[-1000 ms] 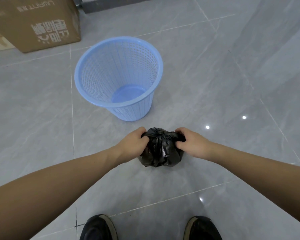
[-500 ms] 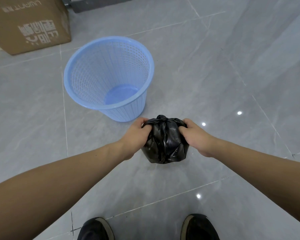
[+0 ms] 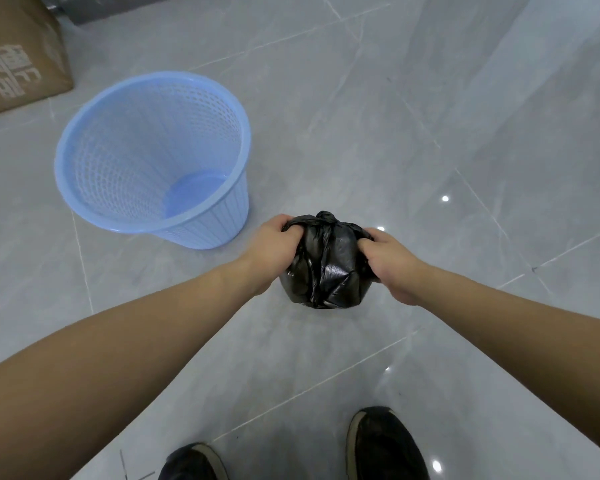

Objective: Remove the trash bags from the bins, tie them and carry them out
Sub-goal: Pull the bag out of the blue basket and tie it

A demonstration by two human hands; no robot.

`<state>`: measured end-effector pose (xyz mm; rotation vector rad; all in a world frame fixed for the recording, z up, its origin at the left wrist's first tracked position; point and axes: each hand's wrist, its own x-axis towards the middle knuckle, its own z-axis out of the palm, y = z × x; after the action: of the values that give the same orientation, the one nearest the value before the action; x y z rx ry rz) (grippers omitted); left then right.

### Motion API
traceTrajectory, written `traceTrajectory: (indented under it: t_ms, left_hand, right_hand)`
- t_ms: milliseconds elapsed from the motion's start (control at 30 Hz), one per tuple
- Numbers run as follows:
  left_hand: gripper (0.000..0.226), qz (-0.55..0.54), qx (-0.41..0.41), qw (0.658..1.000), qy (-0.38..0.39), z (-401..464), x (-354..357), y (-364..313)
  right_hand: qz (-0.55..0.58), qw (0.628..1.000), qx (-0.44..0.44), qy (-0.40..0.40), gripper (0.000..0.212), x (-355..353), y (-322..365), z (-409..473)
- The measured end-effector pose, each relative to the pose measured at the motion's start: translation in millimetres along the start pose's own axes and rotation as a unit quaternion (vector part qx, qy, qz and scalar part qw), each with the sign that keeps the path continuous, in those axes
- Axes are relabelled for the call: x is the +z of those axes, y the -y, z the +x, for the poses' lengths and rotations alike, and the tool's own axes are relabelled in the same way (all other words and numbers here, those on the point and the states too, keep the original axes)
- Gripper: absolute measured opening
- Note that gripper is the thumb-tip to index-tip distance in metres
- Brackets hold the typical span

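A small black trash bag [image 3: 329, 268], bunched into a ball with a knot at its top, is held between my two hands above the grey tiled floor. My left hand [image 3: 271, 242] grips its upper left side and my right hand [image 3: 390, 259] grips its upper right side. To the left and a little beyond the bag stands a light blue plastic mesh bin [image 3: 146, 157], upright, with no bag inside it. My fingertips are buried in the bag's folds.
A brown cardboard box [image 3: 18, 60] stands at the far left behind the bin. My two dark shoes [image 3: 383, 445] are at the bottom edge. Grey floor tiles [image 3: 465, 133] spread to the right and ahead.
The bag has come up from the floor between my hands, and its knot now shows at the top. My view has drifted right, so the bin and box sit further left.
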<state>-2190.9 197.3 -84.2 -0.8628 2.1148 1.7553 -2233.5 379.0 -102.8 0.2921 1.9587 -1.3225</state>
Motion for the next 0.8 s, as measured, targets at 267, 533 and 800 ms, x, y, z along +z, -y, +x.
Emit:
traceTrajectory:
  t_ms: [267,533,800]
  left_hand:
    - [0.020,0.001,-0.004,1.000,-0.025,8.9,-9.6,-0.4]
    - [0.026,0.013,-0.017,0.999,-0.035,12.5,-25.8,7.8]
    - [0.021,0.002,-0.014,0.999,-0.031,6.1,-15.9,-18.3]
  right_hand:
    - [0.010,1.000,-0.010,-0.013,0.025,13.6,7.5,11.2]
    - [-0.017,1.000,-0.023,0.008,0.025,29.7,11.6,21.9]
    - [0.019,0.998,-0.051,-0.034,0.024,21.4,30.4,16.7]
